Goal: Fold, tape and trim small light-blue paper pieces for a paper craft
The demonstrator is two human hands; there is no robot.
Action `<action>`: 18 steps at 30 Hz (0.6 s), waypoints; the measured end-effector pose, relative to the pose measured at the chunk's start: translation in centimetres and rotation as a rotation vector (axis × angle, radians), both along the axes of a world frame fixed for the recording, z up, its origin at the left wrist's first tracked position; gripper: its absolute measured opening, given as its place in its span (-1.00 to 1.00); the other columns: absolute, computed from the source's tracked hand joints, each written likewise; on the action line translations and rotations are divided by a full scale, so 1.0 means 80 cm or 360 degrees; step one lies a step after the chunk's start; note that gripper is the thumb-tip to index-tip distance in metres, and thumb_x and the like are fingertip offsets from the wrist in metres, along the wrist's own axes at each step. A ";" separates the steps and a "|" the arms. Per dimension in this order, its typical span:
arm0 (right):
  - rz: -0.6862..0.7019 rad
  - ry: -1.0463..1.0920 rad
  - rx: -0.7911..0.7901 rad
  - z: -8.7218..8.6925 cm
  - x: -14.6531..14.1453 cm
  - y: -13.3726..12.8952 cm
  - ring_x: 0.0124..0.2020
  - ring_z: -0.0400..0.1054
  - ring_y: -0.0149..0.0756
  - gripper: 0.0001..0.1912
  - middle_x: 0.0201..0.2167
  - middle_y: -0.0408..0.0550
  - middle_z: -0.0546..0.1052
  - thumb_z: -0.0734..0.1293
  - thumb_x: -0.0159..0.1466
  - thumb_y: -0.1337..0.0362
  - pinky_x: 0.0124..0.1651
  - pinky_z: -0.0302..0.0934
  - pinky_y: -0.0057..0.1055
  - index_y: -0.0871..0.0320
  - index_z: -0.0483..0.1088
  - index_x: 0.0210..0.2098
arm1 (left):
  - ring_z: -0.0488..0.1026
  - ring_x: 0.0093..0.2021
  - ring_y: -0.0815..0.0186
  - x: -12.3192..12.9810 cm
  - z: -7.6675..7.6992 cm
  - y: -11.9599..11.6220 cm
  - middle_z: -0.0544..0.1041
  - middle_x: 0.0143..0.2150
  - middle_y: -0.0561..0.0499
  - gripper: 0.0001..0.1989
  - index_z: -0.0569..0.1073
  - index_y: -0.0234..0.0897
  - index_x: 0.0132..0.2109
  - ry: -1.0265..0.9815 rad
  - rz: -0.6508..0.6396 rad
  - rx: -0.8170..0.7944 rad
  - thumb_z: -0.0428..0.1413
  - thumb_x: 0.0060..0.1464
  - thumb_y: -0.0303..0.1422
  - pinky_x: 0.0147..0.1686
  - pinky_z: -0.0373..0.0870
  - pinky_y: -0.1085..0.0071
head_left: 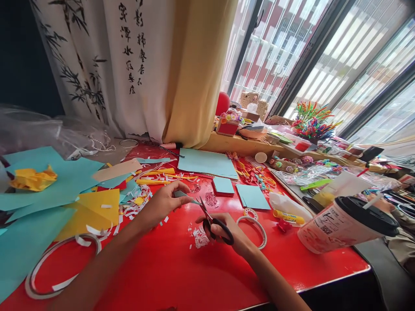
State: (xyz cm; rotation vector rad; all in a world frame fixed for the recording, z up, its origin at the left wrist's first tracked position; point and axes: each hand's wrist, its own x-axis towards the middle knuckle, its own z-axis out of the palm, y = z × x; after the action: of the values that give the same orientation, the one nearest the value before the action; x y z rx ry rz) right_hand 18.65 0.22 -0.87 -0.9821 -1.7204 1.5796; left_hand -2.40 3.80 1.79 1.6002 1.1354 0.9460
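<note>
Between the thumb and fingers of my left hand [168,198] is a small strip of blue paper [182,194], its end pointing right. My right hand [227,229] grips black-handled scissors [222,229], with fingers through the loops. The slightly parted scissor blades meet the right end of the strip. Below the blades lies a small pile of white paper shreds [200,236]. Beyond the hands sit a small stack of blue paper squares [223,185] and a larger blue stack [253,196].
A roll of tape [265,242] lies right of my right hand, near a yellow glue stick [288,217]. A large lidded cup [333,229] stands at the table's right edge. Blue paper sheets [39,190] and another tape ring [29,280] lie left. Someone's sleeve [402,237] shows far right.
</note>
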 end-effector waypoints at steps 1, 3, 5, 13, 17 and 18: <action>0.0005 -0.0014 0.0008 0.000 0.000 0.000 -0.60 0.08 -0.52 -0.41 -0.60 -0.14 0.27 0.28 0.06 -0.09 -0.59 -0.18 -0.54 0.29 0.39 -0.14 | 0.21 -0.52 0.45 -0.001 0.000 0.001 0.32 -0.50 0.13 -0.73 0.36 -0.25 -0.29 0.0011 -0.0003 0.0008 0.13 -0.10 -0.18 -0.54 0.12 0.53; 0.0015 -0.0044 0.0024 -0.001 0.001 0.000 -0.58 0.09 -0.51 -0.42 -0.59 -0.14 0.27 0.29 0.07 -0.08 -0.57 -0.16 -0.53 0.28 0.39 -0.13 | 0.17 -0.54 0.45 -0.003 0.000 0.002 0.29 -0.53 0.14 -0.75 0.36 -0.26 -0.32 0.0028 -0.0006 0.0049 0.11 -0.08 -0.18 -0.57 0.08 0.53; 0.0023 -0.0053 0.0026 0.000 0.002 -0.001 -0.57 0.10 -0.51 -0.42 -0.58 -0.14 0.27 0.29 0.06 -0.07 -0.56 -0.14 -0.54 0.28 0.38 -0.12 | 0.15 -0.55 0.45 -0.004 0.001 0.003 0.26 -0.55 0.14 -0.76 0.37 -0.26 -0.33 0.0035 0.0008 0.0105 0.07 -0.05 -0.17 -0.56 0.07 0.53; 0.0041 -0.0166 0.0026 0.002 -0.002 -0.002 -0.57 0.11 -0.48 -0.39 -0.60 -0.15 0.27 0.29 0.03 -0.12 -0.56 -0.11 -0.53 0.26 0.39 -0.13 | 0.14 -0.55 0.44 -0.001 0.003 0.000 0.24 -0.57 0.13 -0.72 0.36 -0.27 -0.33 0.0049 0.0012 0.0077 0.03 -0.03 -0.13 -0.56 0.07 0.52; -0.0010 -0.0185 0.0020 0.001 -0.003 -0.003 -0.58 0.11 -0.48 -0.42 -0.61 -0.16 0.26 0.29 0.03 -0.11 -0.55 -0.09 -0.53 0.25 0.41 -0.16 | 0.13 -0.55 0.45 0.001 0.005 -0.001 0.24 -0.56 0.13 -0.72 0.38 -0.28 -0.35 0.0056 -0.0017 0.0065 0.04 -0.05 -0.13 -0.57 0.07 0.52; -0.0015 -0.0186 0.0014 0.001 -0.003 -0.003 -0.58 0.11 -0.48 -0.44 -0.62 -0.17 0.25 0.30 0.04 -0.09 -0.55 -0.10 -0.53 0.25 0.41 -0.17 | 0.13 -0.56 0.45 0.000 0.005 -0.001 0.24 -0.56 0.13 -0.73 0.38 -0.28 -0.35 0.0051 -0.0019 0.0067 0.05 -0.05 -0.14 -0.57 0.06 0.52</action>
State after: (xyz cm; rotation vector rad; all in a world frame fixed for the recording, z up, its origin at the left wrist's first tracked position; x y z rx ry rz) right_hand 18.44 -0.02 -0.82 -1.0955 -1.7968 1.5342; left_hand -2.37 3.73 2.22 1.6594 1.1336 0.9450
